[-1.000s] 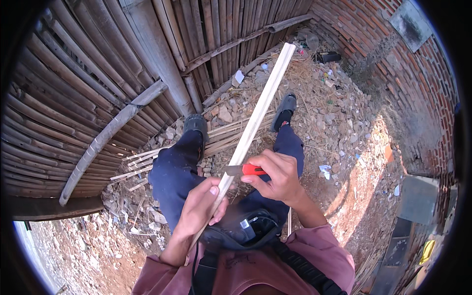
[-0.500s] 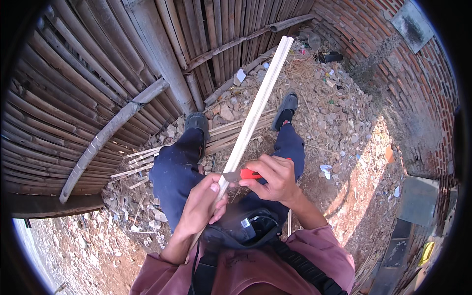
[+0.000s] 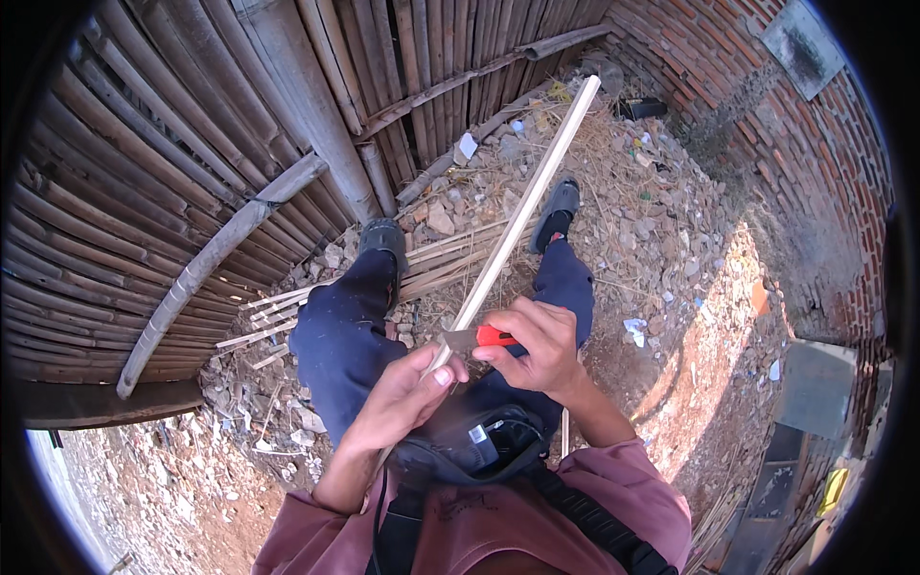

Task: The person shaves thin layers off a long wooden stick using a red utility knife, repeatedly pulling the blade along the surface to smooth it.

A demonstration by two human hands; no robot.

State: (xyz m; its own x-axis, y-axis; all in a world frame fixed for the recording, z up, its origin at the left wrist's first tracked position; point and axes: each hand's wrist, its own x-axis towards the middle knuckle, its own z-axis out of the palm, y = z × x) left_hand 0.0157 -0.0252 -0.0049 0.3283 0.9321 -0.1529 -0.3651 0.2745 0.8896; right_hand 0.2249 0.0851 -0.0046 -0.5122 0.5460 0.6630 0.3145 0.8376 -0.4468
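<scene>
A long pale bamboo strip point(image 3: 530, 203) slants from my lap up and away to the right. My left hand point(image 3: 402, 393) is closed around its near part, the thumb lying along it. In my right hand point(image 3: 537, 347) is a knife point(image 3: 492, 336) with a red handle, the fingers wrapped round the grip. Its grey blade points left and lies against the strip just beyond my left thumb. The strip's lowest part is hidden behind my left hand and wrist.
Between my shoes, more split strips point(image 3: 441, 268) lie on rubble and straw. A bamboo wall point(image 3: 172, 192) rises on the left, a brick wall point(image 3: 805, 182) on the right. A black open pouch point(image 3: 470, 446) sits at my waist. Dark boards point(image 3: 815, 393) stand at right.
The strip's far end has swung right and turned, now looking narrower. My left hand has shifted slightly and its thumb has moved; the knife has moved a little to the right.
</scene>
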